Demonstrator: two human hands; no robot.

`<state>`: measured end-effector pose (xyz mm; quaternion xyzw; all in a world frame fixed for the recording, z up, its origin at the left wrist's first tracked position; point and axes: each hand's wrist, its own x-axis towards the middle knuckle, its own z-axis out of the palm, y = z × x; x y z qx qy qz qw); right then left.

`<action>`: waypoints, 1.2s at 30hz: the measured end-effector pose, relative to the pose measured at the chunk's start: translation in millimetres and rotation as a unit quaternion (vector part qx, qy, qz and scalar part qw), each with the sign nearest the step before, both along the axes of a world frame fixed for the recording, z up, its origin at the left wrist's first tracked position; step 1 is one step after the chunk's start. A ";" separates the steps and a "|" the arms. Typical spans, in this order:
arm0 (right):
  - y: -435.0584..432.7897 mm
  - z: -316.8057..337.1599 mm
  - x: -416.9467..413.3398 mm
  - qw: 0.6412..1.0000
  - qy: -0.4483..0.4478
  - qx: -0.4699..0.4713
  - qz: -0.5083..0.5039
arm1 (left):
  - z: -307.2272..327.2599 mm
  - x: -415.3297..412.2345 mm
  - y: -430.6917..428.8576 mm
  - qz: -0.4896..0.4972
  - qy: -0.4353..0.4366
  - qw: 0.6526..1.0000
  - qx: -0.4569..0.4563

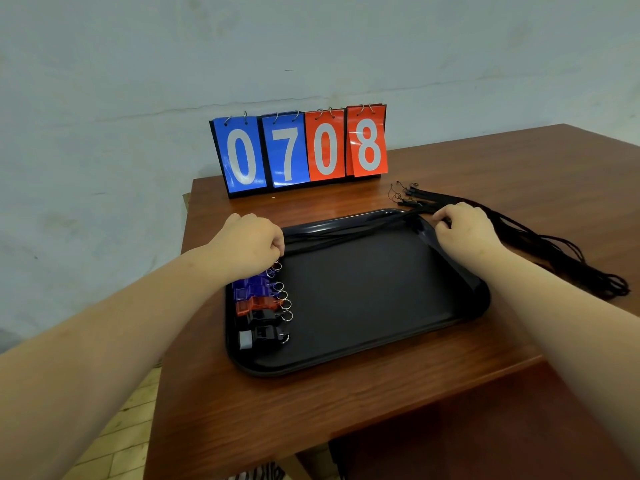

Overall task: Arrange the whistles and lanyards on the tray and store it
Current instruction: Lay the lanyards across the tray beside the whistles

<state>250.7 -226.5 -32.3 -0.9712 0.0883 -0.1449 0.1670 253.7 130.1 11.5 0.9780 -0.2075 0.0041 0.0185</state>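
Left hand (249, 244) and right hand (464, 226) pinch one lanyard (346, 233) across one tray (346, 362). We count five whistles (263, 303) visible.

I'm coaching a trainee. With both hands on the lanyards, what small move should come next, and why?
Probably lower the stretched lanyards onto the tray along its far rim and release. The left hand and right hand hold them taut across it, the whistles line its left side, and more lanyards lie on the table.

Soft even light, wide-angle edge distortion, slight blur
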 end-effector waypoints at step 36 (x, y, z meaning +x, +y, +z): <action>-55.0 -10.7 -32.8 0.986 -0.067 0.014 -0.155 | -1.4 -14.3 -221.5 -0.167 -0.063 0.978 -0.106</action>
